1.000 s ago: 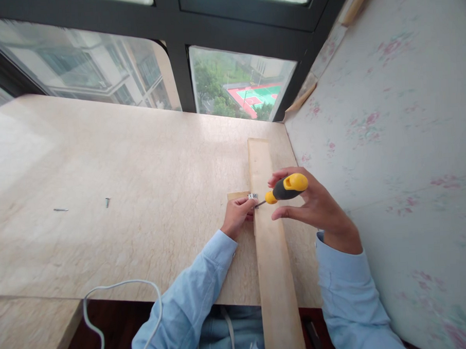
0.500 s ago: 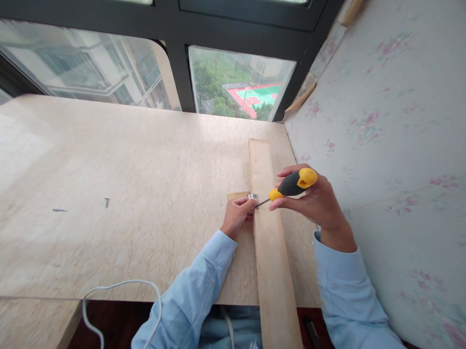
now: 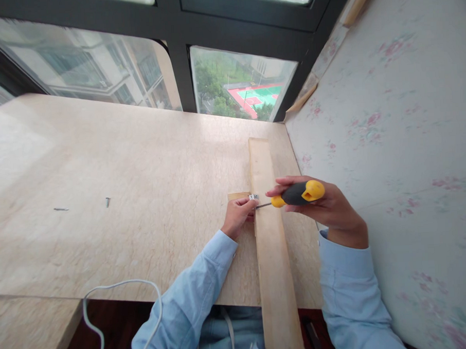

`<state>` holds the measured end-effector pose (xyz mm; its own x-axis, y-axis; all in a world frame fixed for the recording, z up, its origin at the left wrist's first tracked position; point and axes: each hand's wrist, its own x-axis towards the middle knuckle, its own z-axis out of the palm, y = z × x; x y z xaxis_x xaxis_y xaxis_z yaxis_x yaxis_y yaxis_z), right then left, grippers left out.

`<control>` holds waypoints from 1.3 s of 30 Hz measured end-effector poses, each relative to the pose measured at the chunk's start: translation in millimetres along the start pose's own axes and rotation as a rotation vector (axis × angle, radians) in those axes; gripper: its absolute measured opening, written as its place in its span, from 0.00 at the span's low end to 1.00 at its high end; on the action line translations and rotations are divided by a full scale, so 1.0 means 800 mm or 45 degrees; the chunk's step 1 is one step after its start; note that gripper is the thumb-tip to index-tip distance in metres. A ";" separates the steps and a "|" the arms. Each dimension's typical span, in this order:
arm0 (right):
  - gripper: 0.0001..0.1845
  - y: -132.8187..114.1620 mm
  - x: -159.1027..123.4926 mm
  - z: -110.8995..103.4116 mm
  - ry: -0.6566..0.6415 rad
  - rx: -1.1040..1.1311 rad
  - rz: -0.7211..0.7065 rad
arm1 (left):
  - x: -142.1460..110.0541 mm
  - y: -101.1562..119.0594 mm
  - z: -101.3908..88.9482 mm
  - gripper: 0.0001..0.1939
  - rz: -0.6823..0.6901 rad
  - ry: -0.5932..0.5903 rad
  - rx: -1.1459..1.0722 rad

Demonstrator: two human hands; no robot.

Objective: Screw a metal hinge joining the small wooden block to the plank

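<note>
One hand, the right hand [image 3: 333,207], had its fingers around a yellow and black screwdriver [image 3: 295,194], just right of the frame's middle. The left hand [image 3: 238,215] seemed to pinch a small metal bracket [image 3: 253,197] at the left edge of a long wooden board [image 3: 276,275]. The screwdriver's tip was close to the left hand, so a slip could have poked it. A weak pinch might have let the bracket turn crooked.
</note>
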<state>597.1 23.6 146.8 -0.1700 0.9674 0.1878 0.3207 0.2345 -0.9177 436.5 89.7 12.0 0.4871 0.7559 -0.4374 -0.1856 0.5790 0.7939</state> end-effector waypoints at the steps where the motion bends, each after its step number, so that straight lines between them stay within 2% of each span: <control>1: 0.21 0.001 0.001 0.001 0.066 -0.029 -0.006 | 0.000 0.000 0.000 0.12 0.003 -0.001 0.007; 3: 0.19 0.004 0.003 0.006 0.188 -0.099 -0.033 | 0.000 0.000 0.000 0.12 0.014 0.001 0.027; 6: 0.23 0.007 0.006 0.014 0.304 -0.188 -0.077 | 0.000 0.000 0.000 0.11 0.020 0.010 0.051; 16: 0.34 0.015 0.007 0.012 0.467 -0.533 -0.202 | -0.002 0.004 0.001 0.12 0.018 0.025 0.044; 18: 0.39 0.014 0.008 0.012 0.394 -0.478 -0.222 | -0.001 0.003 0.001 0.12 0.020 0.019 0.030; 21: 0.46 0.009 0.009 0.011 0.169 -0.327 -0.215 | 0.000 0.001 0.000 0.12 0.024 0.013 0.011; 24: 0.39 0.002 0.007 0.006 -0.033 -0.287 -0.167 | 0.000 0.000 0.000 0.12 0.017 0.017 -0.001; 26: 0.32 -0.001 0.006 0.003 -0.057 -0.312 -0.140 | 0.000 0.000 0.000 0.13 0.015 0.013 -0.007; 29: 0.28 0.000 0.005 0.003 0.085 -0.346 -0.085 | 0.000 0.000 0.000 0.14 0.009 0.002 -0.007; 33: 0.35 0.004 0.007 0.012 0.279 -0.390 -0.037 | 0.000 0.000 0.000 0.14 0.012 -0.004 0.004; 37: 0.37 0.004 0.011 0.021 0.376 -0.418 -0.032 | 0.000 0.001 0.000 0.12 0.027 0.014 0.022; 39: 0.39 0.004 0.012 0.020 0.374 -0.418 -0.038 | -0.001 0.002 0.000 0.11 0.030 0.019 0.017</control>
<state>581.3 31.8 140.2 0.0732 0.9348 0.3475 0.6069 0.2348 -0.7593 436.3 90.0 13.4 0.4697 0.7740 -0.4247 -0.1851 0.5567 0.8098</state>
